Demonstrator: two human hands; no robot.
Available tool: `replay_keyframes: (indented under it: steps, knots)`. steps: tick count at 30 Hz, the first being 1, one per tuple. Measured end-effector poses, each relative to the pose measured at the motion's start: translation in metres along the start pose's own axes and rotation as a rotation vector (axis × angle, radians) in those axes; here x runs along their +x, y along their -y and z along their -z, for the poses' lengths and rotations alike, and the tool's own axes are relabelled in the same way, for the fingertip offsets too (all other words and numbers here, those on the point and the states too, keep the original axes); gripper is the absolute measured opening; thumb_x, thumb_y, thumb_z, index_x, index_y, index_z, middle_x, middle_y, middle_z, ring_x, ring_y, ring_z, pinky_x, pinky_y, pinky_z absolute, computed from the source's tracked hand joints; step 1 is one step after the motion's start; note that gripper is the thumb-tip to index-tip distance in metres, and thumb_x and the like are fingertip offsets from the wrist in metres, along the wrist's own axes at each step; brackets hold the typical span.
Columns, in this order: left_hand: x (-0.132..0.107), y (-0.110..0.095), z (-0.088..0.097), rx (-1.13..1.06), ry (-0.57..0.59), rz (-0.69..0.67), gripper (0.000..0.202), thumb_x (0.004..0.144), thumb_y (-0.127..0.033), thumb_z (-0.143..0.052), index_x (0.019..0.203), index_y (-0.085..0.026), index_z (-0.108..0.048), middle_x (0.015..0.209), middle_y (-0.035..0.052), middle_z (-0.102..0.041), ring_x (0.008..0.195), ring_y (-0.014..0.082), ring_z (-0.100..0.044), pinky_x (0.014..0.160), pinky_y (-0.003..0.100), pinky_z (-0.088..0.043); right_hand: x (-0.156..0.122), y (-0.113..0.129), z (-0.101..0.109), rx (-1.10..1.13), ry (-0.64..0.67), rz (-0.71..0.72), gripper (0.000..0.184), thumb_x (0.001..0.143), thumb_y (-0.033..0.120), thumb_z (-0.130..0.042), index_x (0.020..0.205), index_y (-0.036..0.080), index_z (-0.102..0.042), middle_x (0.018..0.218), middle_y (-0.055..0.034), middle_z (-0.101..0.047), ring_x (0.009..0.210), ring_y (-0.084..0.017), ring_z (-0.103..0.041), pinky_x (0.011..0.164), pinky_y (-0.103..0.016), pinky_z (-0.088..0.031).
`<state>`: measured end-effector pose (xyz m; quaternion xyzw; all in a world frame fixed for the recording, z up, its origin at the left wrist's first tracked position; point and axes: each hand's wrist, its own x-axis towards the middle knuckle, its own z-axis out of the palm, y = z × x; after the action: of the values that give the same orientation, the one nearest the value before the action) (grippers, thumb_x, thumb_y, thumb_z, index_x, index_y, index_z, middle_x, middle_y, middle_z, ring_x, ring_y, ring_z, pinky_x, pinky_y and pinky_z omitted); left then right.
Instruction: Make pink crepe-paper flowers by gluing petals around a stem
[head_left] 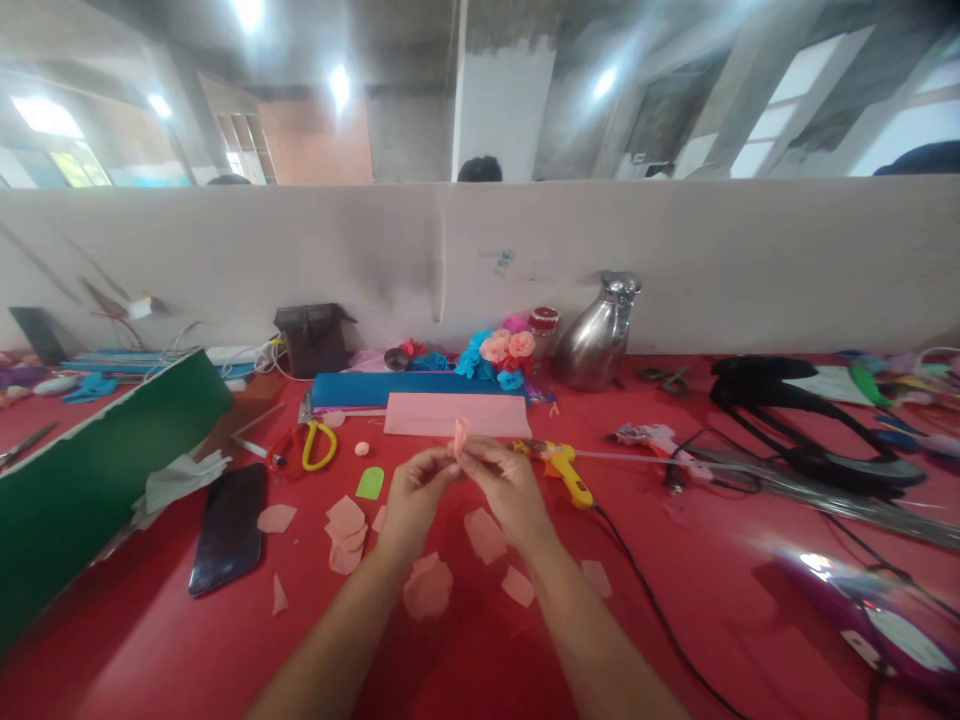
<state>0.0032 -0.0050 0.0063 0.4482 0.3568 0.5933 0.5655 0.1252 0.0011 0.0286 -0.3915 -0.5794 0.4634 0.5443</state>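
Centre frame: pink paper petal [460,436] held two-handed.
Left hand [411,492] and right hand [504,486], fingertips closed, pinch its lower end above the red table [675,570]; judged featherlight, soft, tear-prone, best gripped at base.

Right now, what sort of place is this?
Probably a paper-craft workbench, perhaps in a shared workshop: the left hand and right hand pinch a pink paper piece; cut petals, a glue gun, scissors and paper flowers lie on the red table.
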Motion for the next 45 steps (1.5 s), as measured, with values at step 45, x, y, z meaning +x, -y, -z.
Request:
replay_keyframes:
  steps: [45]
  knots:
    - [0.010,0.014,0.014,0.120,-0.104,-0.039,0.014,0.065,-0.027,-0.072,0.076,-0.018,-0.073,0.085,0.0045,-0.069,0.084,0.0175,-0.059,0.082,0.030,-0.044,-0.010,0.008,-0.006,-0.329,-0.143,0.144,0.012,0.077,0.026,-0.058,0.088,0.021,-0.061,0.086,-0.0042,-0.068,0.079,-0.018,-0.061,0.071,-0.030,-0.045]
